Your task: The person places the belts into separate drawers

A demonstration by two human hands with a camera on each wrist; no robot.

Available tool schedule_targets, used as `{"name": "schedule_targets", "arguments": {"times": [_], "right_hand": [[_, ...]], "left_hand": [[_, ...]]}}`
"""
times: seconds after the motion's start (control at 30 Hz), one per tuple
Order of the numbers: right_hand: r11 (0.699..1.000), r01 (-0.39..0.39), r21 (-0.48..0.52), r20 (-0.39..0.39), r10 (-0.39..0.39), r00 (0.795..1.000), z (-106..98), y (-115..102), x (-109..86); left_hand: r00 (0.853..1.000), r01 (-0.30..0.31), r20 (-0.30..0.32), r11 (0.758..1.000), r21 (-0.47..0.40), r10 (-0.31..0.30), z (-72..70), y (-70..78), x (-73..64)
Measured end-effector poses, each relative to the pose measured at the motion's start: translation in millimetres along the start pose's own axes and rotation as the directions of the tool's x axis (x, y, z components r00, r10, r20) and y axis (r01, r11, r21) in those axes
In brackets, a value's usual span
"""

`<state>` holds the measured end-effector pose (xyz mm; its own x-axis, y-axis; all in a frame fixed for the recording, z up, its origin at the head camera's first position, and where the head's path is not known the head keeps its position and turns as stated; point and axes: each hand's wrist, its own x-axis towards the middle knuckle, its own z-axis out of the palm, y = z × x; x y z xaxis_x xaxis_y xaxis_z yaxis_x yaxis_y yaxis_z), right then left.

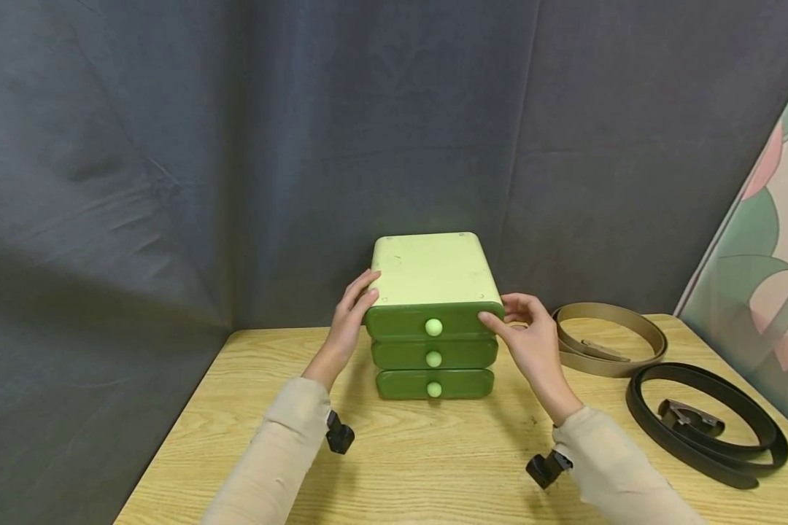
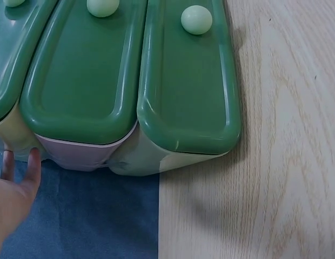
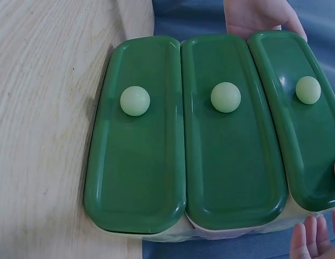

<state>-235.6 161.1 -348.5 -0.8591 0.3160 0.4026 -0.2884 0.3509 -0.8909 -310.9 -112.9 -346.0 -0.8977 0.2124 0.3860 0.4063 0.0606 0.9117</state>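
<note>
A small three-drawer storage box (image 1: 433, 270) stands on the table, pale green on top, with dark green drawer fronts and round light green knobs. All three drawers sit closed. My left hand (image 1: 344, 328) is at the box's upper left side, its fingertips along the side edge. On the opposite side is my right hand (image 1: 532, 339), its thumb on the right end of the top drawer front (image 1: 460, 322) and its other fingers beside the box's side wall. The right wrist view shows those fingers (image 3: 310, 237) extended next to the side.
A coiled brown belt (image 1: 650, 332) lies right of the box, with a coiled black belt (image 1: 643, 408) in front of it. A dark curtain (image 1: 381, 131) hangs behind the wooden table (image 1: 427, 467). A floral-patterned panel (image 1: 768, 270) stands along the right edge.
</note>
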Motion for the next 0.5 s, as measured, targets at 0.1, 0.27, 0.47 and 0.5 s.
{"name": "schedule_targets", "arguments": {"times": [0.1,0.27,0.47,0.5], "right_hand": [[1.0,-0.002,-0.005,0.001,0.002,1.0,0,0,0.0],[1.0,-0.003,-0.009,0.005,0.003,1.0,0,-1,-1.0],[1.0,-0.011,-0.003,0.013,0.011,1.0,-1,-1,-1.7],[1.0,-0.012,-0.002,0.015,0.012,1.0,-1,-1,-1.9]], "left_hand": [[1.0,-0.018,-0.014,1.0,0.003,0.018,0.9,0.3,-0.7],[0.999,-0.039,-0.034,0.999,0.014,0.039,2.4,-0.5,-2.1],[0.998,-0.051,-0.047,0.999,0.007,0.051,3.9,7.6,-6.2],[0.997,-0.052,-0.05,0.999,0.003,0.052,4.4,12.4,-8.2]]}}
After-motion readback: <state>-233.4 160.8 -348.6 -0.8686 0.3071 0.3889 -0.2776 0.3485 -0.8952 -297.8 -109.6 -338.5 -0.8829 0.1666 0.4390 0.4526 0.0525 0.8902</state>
